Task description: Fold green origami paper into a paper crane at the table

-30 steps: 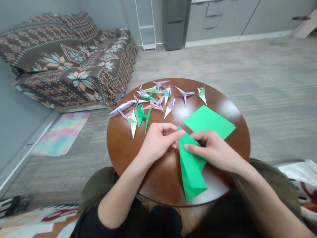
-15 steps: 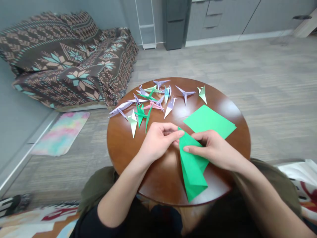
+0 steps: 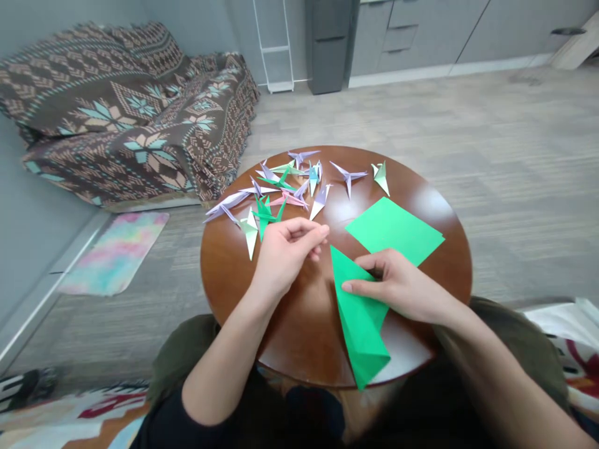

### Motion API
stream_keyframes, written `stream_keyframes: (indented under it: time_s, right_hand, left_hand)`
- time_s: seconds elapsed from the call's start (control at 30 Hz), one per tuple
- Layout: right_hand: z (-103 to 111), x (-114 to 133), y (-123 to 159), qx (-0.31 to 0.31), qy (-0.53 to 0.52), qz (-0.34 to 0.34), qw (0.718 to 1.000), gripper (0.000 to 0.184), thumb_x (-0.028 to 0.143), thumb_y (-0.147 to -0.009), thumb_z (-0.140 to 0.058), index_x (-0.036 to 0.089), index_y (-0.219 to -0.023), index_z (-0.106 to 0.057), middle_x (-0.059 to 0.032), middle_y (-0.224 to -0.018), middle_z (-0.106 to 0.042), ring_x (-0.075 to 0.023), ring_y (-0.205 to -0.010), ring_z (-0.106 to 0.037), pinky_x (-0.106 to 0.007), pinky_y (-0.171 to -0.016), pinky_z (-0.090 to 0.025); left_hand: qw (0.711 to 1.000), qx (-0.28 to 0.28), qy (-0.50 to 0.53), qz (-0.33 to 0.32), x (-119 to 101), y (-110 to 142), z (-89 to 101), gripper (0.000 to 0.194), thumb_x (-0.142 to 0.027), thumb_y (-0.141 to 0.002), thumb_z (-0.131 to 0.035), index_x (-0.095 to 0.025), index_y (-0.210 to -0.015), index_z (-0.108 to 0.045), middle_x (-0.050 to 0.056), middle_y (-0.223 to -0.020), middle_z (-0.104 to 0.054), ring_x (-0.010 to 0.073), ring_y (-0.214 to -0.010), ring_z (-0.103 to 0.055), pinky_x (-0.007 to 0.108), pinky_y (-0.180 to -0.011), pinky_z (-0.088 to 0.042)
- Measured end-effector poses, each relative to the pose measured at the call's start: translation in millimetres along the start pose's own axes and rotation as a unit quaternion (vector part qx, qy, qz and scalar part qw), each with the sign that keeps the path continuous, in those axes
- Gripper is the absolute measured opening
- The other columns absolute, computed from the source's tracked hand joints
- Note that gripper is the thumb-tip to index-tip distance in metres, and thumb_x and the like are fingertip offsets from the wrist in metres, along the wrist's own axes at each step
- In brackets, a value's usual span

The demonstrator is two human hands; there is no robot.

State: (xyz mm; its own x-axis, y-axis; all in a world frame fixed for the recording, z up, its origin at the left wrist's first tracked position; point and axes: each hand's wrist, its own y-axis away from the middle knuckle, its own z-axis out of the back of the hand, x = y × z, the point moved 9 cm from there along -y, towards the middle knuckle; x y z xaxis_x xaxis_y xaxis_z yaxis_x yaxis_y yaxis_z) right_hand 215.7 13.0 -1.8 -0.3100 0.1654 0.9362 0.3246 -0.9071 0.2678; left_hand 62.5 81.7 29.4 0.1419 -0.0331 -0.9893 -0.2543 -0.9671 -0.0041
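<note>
My right hand (image 3: 400,287) pinches a partly folded sheet of green origami paper (image 3: 355,305), thumb on top and fingers behind it. The paper has a sharp upper corner and a raised, creased flap at its lower end, near the table's front edge. Just left of that upper corner is my left hand (image 3: 283,255), apart from the paper, its fingers curled and its thumb close to them with nothing visible between. Flat square green sheets (image 3: 393,224) lie beyond my right hand. A green paper crane (image 3: 265,210) sits right behind my left hand, partly hidden by it.
Folded cranes crowd the far left of the round brown table (image 3: 299,337), among them a pink crane (image 3: 287,198) and a pale green crane (image 3: 250,231). A purple crane (image 3: 349,177) and another pale one (image 3: 381,178) stand farther right. A covered sofa (image 3: 140,125) is beyond.
My left hand has let go of the green paper's upper corner and moved left, away from it. My right hand still holds the paper, almost in the same spot.
</note>
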Motion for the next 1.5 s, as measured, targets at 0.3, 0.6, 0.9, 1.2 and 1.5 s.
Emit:
stream_keyframes:
  time_s: [0.3, 0.6, 0.9, 1.2, 1.5]
  right_hand:
    - [6.3, 3.3, -3.4, 0.002, -0.014, 0.006, 1.000, 0.032, 0.047, -0.089, -0.079, 0.016, -0.085, -0.078, 0.0013, -0.073, -0.063, -0.0144, -0.067, -0.050, -0.027, -0.062, -0.039]
    - [2.1, 1.6, -4.5, 0.034, -0.060, 0.006, 0.998, 0.032, 0.047, -0.086, -0.084, 0.016, -0.087, -0.080, 0.0012, -0.074, -0.068, -0.0141, -0.067, -0.053, -0.027, -0.065, -0.045]
    - [7.4, 2.7, -4.9, 0.018, -0.077, 0.012, 0.997, 0.026, 0.043, -0.083, -0.087, 0.017, -0.087, -0.082, 0.0015, -0.076, -0.074, -0.0145, -0.067, -0.058, -0.027, -0.068, -0.048]
    - [7.5, 5.1, -2.8, 0.012, -0.070, 0.008, 0.997, 0.022, 0.039, -0.082, -0.087, 0.018, -0.083, -0.083, 0.0016, -0.075, -0.076, -0.0135, -0.064, -0.059, -0.025, -0.063, -0.047]
    - [7.6, 6.4, -0.1, 0.017, -0.058, 0.001, 0.998, 0.021, 0.037, -0.082, -0.084, 0.016, -0.085, -0.083, 0.0004, -0.074, -0.074, -0.0152, -0.064, -0.058, -0.027, -0.063, -0.048]
  left_hand:
    - [0.984, 0.129, -0.043, 0.115, 14.5, 12.2, -28.9, 0.029, -0.030, -0.065, -0.097, -0.013, -0.069, -0.074, -0.002, -0.054, -0.066, 0.0082, -0.049, -0.057, 0.018, -0.051, -0.049]
    - [0.989, 0.090, -0.049, 0.109, 15.8, 9.5, -20.7, 0.030, -0.032, -0.062, -0.099, -0.013, -0.069, -0.076, -0.002, -0.052, -0.066, 0.0085, -0.047, -0.057, 0.020, -0.052, -0.050]
    - [0.990, 0.091, -0.036, 0.102, 15.0, 8.8, -20.6, 0.026, -0.029, -0.066, -0.096, -0.013, -0.071, -0.076, -0.002, -0.055, -0.068, 0.0077, -0.049, -0.059, 0.018, -0.054, -0.052]
    - [0.976, 0.168, -0.065, 0.124, 16.2, 19.6, -37.2, 0.017, -0.023, -0.069, -0.086, -0.012, -0.071, -0.074, -0.003, -0.059, -0.064, 0.0059, -0.049, -0.050, 0.016, -0.045, -0.043]
    - [0.978, 0.152, -0.064, 0.126, 17.2, 19.2, -34.0, 0.014, -0.025, -0.068, -0.079, -0.013, -0.072, -0.073, 0.000, -0.064, -0.068, 0.0088, -0.051, -0.055, 0.020, -0.048, -0.045]
